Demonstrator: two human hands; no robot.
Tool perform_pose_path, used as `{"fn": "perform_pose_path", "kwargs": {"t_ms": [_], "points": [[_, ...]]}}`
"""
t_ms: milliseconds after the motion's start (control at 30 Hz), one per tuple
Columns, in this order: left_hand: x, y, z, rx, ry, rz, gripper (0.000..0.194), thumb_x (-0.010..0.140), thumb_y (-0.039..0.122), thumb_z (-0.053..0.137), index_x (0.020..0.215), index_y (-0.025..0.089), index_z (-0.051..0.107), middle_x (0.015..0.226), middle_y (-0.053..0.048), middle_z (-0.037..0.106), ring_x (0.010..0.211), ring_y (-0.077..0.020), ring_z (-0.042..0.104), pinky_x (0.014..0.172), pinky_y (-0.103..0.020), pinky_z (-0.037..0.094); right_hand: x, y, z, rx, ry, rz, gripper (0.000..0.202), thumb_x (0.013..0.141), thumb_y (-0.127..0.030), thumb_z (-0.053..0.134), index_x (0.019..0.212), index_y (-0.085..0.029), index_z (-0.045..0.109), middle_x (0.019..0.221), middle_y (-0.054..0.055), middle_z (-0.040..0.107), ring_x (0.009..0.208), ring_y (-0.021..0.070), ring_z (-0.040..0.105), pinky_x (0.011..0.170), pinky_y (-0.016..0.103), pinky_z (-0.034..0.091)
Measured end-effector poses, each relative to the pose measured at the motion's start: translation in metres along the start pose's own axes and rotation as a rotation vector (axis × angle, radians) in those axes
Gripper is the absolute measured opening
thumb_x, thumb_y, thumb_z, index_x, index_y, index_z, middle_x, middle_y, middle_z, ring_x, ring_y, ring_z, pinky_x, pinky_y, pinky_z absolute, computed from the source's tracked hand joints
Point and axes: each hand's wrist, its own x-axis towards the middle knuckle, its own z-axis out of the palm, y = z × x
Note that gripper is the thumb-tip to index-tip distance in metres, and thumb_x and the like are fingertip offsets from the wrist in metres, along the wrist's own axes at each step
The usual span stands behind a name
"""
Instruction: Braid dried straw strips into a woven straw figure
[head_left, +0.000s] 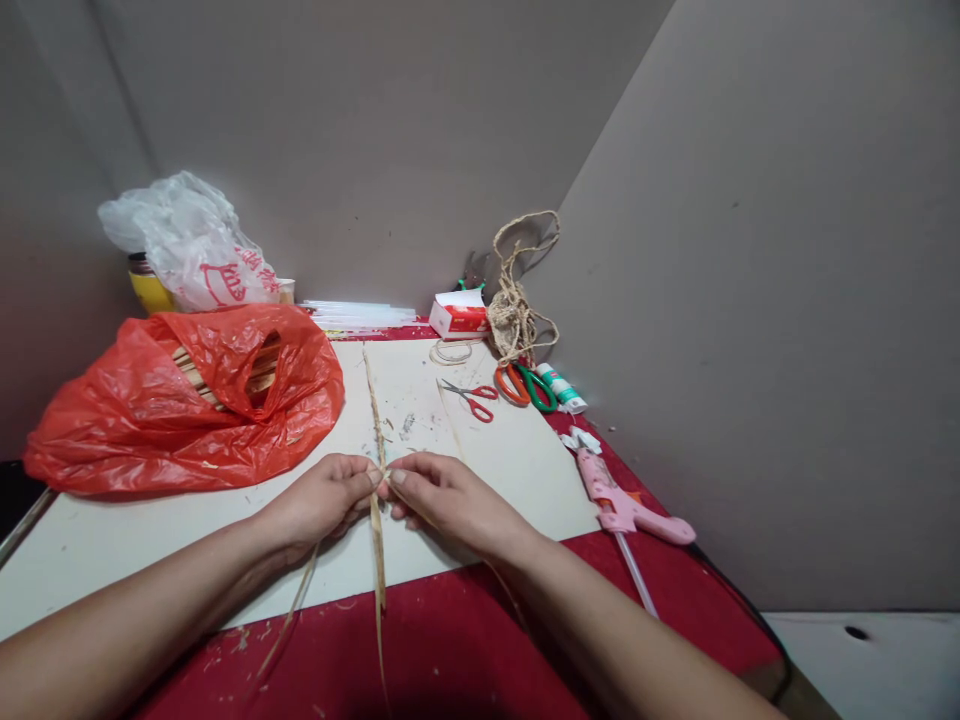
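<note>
My left hand [334, 495] and my right hand [439, 495] meet over the middle of the white board [517, 470]. Both pinch a thin tan straw strand [298, 590] where it crosses a long bundle of flat straw strips [378, 545]. The bundle runs away from me, its far part lying on the board and its loose ends hanging toward the front. One end of the thin strand trails below my left hand, and another thin length shows under my right forearm. The crossing itself is partly hidden by my fingertips.
A red plastic bag [150, 400] with straw strips lies left, a white bag [187, 235] behind it. Red-handled scissors [474, 397], a coiled rope bundle [514, 315], a red-white box [459, 315] and a pink glue gun [615, 505] sit right. Glue sticks [356, 316] lie behind.
</note>
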Motion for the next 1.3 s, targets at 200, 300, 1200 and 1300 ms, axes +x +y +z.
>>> {"fn": "perform_pose_path", "kwargs": {"t_ms": [200,300,1200,1300], "points": [[0.001,0.001,0.000,0.175,0.050,0.106,0.033,0.079,0.044,0.050,0.071,0.013,0.056,0.053,0.005,0.043,0.048,-0.0067,0.032,0.049,-0.019,0.028,0.012,0.002,-0.004,0.093,-0.155,0.064,0.020,0.083,-0.030,0.050,0.074,-0.013,0.055,0.050,-0.008,0.036,0.039,0.0031,0.026,0.036,0.016,0.020],[0.001,0.001,-0.002,0.315,0.020,0.172,0.034,0.083,0.041,0.044,0.074,0.012,0.060,0.068,-0.001,0.057,0.063,-0.0108,0.047,0.066,-0.022,0.038,0.014,0.004,-0.007,-0.014,-0.177,0.026,0.026,0.085,-0.028,0.046,0.068,-0.012,0.057,0.045,-0.008,0.034,0.038,0.0034,0.025,0.035,0.017,0.017],[-0.020,0.008,0.018,0.420,0.043,0.055,0.022,0.073,0.022,0.043,0.092,0.014,0.051,0.064,-0.001,0.061,0.046,-0.0106,0.054,0.044,-0.020,0.038,0.010,0.006,0.029,0.409,0.004,0.068,0.025,0.072,-0.024,0.053,0.049,-0.015,0.049,0.033,-0.005,0.044,0.026,0.0030,0.023,0.029,0.019,0.013],[-0.019,0.018,0.009,0.464,-0.058,-0.048,0.029,0.074,0.028,0.045,0.097,0.013,0.055,0.054,0.001,0.056,0.040,-0.0110,0.048,0.041,-0.021,0.034,0.009,0.008,0.026,0.411,0.047,0.091,0.022,0.069,-0.026,0.058,0.052,-0.016,0.047,0.031,-0.010,0.033,0.026,0.0027,0.018,0.028,0.019,0.009]]}}
